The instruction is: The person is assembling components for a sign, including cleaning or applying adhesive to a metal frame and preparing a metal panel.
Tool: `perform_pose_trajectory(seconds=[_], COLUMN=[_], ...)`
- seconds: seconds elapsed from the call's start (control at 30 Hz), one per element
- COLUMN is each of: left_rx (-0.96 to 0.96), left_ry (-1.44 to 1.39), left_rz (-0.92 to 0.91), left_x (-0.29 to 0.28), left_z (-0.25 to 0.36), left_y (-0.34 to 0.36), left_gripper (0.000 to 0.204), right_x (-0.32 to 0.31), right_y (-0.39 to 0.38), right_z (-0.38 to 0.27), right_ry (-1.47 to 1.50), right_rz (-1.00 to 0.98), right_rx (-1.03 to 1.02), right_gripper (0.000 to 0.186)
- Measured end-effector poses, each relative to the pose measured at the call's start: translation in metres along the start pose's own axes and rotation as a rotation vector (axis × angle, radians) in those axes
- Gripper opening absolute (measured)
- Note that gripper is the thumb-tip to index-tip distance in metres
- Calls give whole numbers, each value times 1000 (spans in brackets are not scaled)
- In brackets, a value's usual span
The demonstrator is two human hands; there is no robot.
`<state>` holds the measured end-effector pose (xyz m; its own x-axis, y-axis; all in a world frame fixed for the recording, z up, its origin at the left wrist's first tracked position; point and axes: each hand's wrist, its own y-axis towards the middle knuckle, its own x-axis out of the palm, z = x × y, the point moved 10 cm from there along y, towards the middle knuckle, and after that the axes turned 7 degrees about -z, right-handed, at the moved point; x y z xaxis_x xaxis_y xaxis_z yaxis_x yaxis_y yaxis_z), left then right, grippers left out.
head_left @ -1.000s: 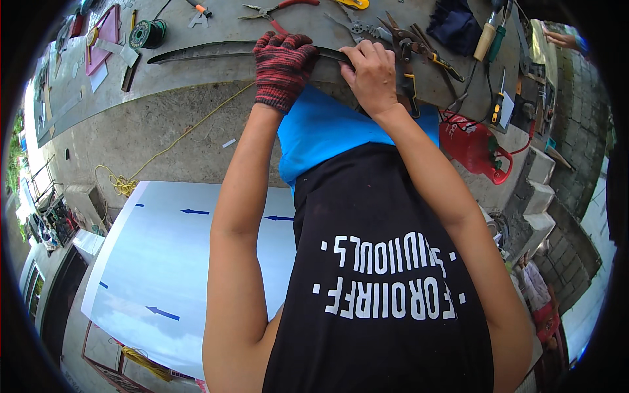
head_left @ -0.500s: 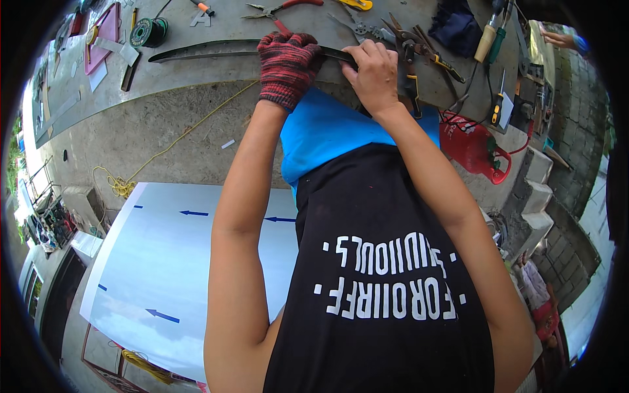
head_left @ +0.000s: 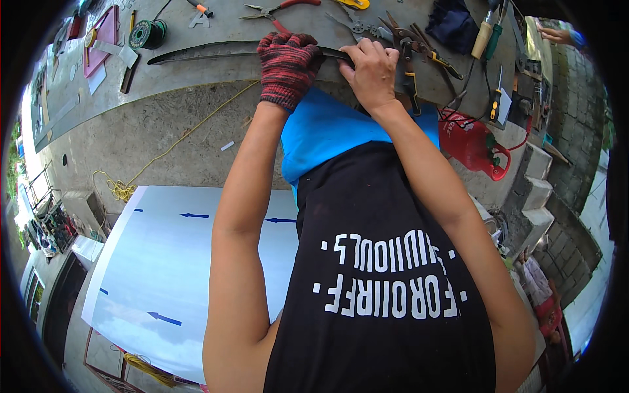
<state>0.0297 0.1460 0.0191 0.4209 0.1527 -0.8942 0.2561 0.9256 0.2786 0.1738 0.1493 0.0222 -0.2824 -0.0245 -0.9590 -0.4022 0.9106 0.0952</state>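
Note:
A long, thin dark strip [head_left: 203, 50], which looks slightly curved in this wide view, lies along the near edge of the grey worktable [head_left: 196, 75]. My left hand [head_left: 288, 69], in a red and black knitted glove, is closed over its middle. At the strip's right end, my bare right hand [head_left: 371, 72] pinches it between thumb and fingers. Both palms and the parts of the strip beneath them are hidden. Just beyond my hands lie red-handled pliers [head_left: 272, 11] and grey locking pliers [head_left: 362, 27].
Cutters [head_left: 406, 42], a wooden-handled tool [head_left: 483, 39] and a dark blue cloth [head_left: 452, 26] lie right. A wire spool [head_left: 149, 34] sits left. On the floor are a red gas cylinder [head_left: 470, 141] and yellow cord [head_left: 121, 190]. Another person's hand [head_left: 553, 36] shows far right.
Almost nothing differs. Both hands keep the same hold on the strip, and my right hand has shifted very slightly left along with a small shift of the view.

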Motion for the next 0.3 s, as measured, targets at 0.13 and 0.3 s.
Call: perform_pose_trajectory(seconds=[0.13,0.3], left_rx=[7,-2], left_ry=[-13,-11], left_rz=[-8,10], left_x=[0,0], left_z=[1,0], left_y=[-1,0], left_gripper=[19,18], right_x=[-1,-1], right_y=[0,0], right_z=[-1,-1], right_ry=[-11,-7], right_rz=[13,14], right_rx=[2,9], right_gripper=[27,26])
